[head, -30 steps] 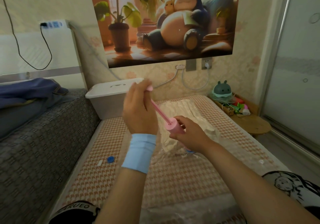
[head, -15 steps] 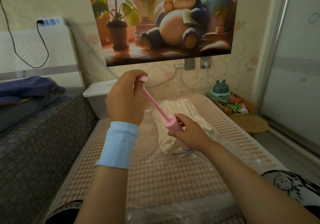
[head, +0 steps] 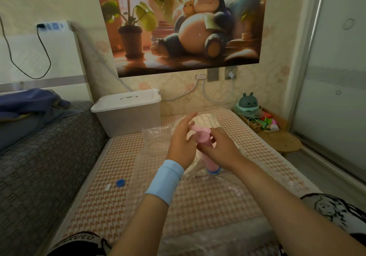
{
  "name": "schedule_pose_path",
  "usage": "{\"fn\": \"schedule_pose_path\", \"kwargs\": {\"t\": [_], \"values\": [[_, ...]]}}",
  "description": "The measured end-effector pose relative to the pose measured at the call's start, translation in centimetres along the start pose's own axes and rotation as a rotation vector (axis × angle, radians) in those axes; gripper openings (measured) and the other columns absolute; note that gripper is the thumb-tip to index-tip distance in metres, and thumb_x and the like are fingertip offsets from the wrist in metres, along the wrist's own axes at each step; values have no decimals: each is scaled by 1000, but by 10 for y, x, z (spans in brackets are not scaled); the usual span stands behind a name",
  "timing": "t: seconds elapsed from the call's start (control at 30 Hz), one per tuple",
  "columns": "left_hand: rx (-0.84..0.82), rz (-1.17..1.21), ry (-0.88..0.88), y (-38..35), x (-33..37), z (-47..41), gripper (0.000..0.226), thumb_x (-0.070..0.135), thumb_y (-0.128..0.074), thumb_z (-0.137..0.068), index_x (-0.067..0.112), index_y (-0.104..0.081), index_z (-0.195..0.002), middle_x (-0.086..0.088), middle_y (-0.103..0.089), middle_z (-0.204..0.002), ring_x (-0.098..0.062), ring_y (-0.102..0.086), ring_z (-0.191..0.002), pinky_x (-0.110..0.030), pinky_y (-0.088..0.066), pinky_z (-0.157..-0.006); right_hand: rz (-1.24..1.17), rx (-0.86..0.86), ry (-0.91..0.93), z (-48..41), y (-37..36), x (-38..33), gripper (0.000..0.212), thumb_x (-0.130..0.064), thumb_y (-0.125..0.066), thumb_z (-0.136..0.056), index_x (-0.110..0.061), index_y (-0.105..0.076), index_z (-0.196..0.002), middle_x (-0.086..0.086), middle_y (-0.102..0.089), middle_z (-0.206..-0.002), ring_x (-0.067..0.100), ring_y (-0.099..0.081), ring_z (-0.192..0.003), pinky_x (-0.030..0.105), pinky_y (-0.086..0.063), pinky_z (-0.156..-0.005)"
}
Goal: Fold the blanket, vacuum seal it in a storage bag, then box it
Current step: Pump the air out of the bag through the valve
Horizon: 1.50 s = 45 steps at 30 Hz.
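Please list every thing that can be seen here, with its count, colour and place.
orange-and-white checked mat: 1, in the middle
clear plastic storage bag: 1, transparent, on the mat
white folded blanket: 1, inside the bag
pink plastic hand pump: 1, upright on the bag's blue valve
small round blue cap: 1, on the mat, left of the bag
white lidded plastic box: 1, far end of the mat
left hand: 1, blue wristband, against the pump's top
right hand: 1, grips the pump's barrel
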<state>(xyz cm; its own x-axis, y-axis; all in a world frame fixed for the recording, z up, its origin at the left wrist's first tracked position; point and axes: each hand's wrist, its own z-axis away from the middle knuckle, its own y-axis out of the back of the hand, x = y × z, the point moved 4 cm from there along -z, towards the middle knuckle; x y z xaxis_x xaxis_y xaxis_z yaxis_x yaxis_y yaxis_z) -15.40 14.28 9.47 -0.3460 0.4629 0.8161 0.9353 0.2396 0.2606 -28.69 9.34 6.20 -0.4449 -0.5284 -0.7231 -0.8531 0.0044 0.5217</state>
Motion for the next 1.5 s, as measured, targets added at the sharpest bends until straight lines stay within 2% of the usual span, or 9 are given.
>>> {"fn": "schedule_pose_path", "kwargs": {"t": [0.17, 0.4, 0.5, 0.7, 0.83, 1.03, 1.23, 1.3, 1.5], "values": [[-42, 278, 215, -11, -14, 3, 64, -24, -45, -83, 15, -41, -133, -8, -64, -104, -6, -63, -89, -15, -49, -69, -37, 109, 16, 3, 26, -6, 39, -52, -65, -87, -33, -58, -121, -9, -58, -105, 9, -59, -85, 27, -49, -73], [-142, 191, 155, -38, -23, -4, 46, -2, -76, -76, 10, -60, -117, -9, -70, -109, -18, -67, -103, -39, -55, -91, 349, 163, 262, 13, 50, -29, 33, -34, -65, -91, -27, -66, -124, -8, -57, -112, 11, -59, -92, 30, -52, -75], [-140, 150, 98, -56, -25, -1, 47, 20, -79, -72, 17, -66, -116, 0, -72, -106, -16, -66, -104, -38, -54, -93, 519, 94, 235, 8, 52, -27, 20, -32, -56, -98, -23, -67, -113, -4, -53, -106, 19, -59, -90, 35, -48, -70], [-104, 122, 77, -72, -25, -2, 41, 13, -80, -76, 19, -67, -115, 4, -72, -102, -9, -65, -98, -29, -54, -89, 617, 4, 281, 6, 75, -34, 17, -29, -53, -98, -28, -68, -107, -6, -59, -105, 17, -53, -97, 38, -46, -75], [-82, 85, 57, -76, -24, -3, 52, 9, -83, -72, 41, -62, -107, 14, -69, -104, 0, -63, -98, -21, -52, -88, 584, 215, 483, 10, 106, -58, 20, -15, -53, -94, -17, -70, -103, -1, -64, -100, 20, -54, -96, 35, -47, -74], [-131, 1, 50, -91, -21, 6, 52, 13, -84, -71, 38, -62, -111, 17, -67, -109, 4, -59, -100, -16, -49, -89, 384, 511, 549, 25, 152, -70, 27, -1, -52, -97, -6, -66, -119, 5, -63, -111, 18, -53, -107, 26, -44, -90], [-88, -3, 58, -110, -16, 12, 51, 11, -81, -73, 39, -63, -111, 15, -68, -104, 1, -61, -95, -15, -49, -82, 325, -37, 249, 41, 106, 0, 33, -16, -44, -93, -16, -69, -115, -3, -61, -116, 14, -55, -110, 39, -46, -94], [-78, 11, 68, -116, -15, 13, 50, 9, -79, -74, 39, -65, -111, 15, -68, -103, -1, -63, -93, -21, -52, -83, 353, -81, 233, 42, 110, 3, 31, -20, -43, -93, -18, -69, -110, -5, -61, -111, 18, -56, -105, 40, -47, -89], [-85, -43, 53, -109, -13, 8, 47, 12, -80, -75, 33, -63, -114, 16, -65, -107, 4, -57, -95, -5, -43, -81, 333, 405, 442, 33, 173, -53, 26, -4, -50, -100, -16, -70, -113, -4, -65, -112, 16, -58, -105, 36, -52, -88]]}}
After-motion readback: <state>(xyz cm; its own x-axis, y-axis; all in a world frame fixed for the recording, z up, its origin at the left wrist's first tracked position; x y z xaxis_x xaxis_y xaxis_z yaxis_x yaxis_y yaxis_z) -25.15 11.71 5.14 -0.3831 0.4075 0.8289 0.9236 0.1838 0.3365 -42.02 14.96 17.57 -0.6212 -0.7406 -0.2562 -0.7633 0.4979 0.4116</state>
